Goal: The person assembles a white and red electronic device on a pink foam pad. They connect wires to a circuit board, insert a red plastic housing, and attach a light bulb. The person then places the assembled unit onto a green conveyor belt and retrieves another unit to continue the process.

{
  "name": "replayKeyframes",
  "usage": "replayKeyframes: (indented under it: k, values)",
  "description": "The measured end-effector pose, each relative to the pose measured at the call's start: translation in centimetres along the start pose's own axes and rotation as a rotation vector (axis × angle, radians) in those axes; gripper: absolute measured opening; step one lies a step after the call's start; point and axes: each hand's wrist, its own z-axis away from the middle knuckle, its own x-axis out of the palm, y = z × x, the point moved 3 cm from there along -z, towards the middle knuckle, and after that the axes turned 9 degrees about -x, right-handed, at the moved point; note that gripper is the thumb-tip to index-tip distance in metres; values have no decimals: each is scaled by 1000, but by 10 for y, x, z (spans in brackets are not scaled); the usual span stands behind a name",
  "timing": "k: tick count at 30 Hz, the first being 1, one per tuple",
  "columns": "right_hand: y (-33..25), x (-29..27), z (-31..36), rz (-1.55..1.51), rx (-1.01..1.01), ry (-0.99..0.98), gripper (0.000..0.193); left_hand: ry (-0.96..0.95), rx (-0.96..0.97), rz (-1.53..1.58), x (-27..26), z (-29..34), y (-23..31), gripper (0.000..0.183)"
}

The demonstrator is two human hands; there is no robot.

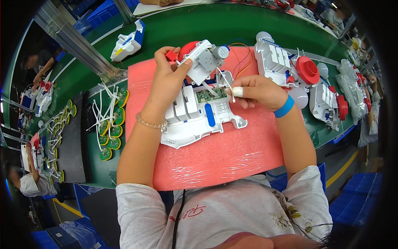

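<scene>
A white plastic housing [186, 126] lies open on a pink foam sheet [219, 166], showing a green circuit board [210, 94] and a blue oval strip [209, 115]. My left hand [169, 76] grips a white motor unit [205, 62] with a round silver motor and red parts, tilted up over the housing's far side. A white cable [227, 85] runs from the unit's side towards my right hand [259, 92]. My right hand, one fingertip wrapped in white, pinches this cable beside the circuit board. Thin coloured wires [244, 62] loop behind the unit.
On the left lie several round yellow-edged boards [119, 116] with white cables, beside a black mat [74, 141]. White housings with red round parts [307, 70] stand at the right, near a clear plastic bag [347, 89]. Another white-and-blue housing [128, 43] sits far left on the green table [174, 27].
</scene>
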Motion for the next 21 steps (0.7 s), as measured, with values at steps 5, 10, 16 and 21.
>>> replayKeyframes:
  k: [5,10,16,21]
  values:
    - [5,1,1,-142,-22,-67,13,-25,-73,21,3,3,5,44]
    - [5,5,-4,-43,-144,35,11,-27,-44,12,1,3,5,46]
    - [7,21,-28,587,-344,-68,11,-4,36,-29,4,3,3,49]
    - [10,28,-34,902,-465,-14,10,31,105,-233,1,2,-2,51]
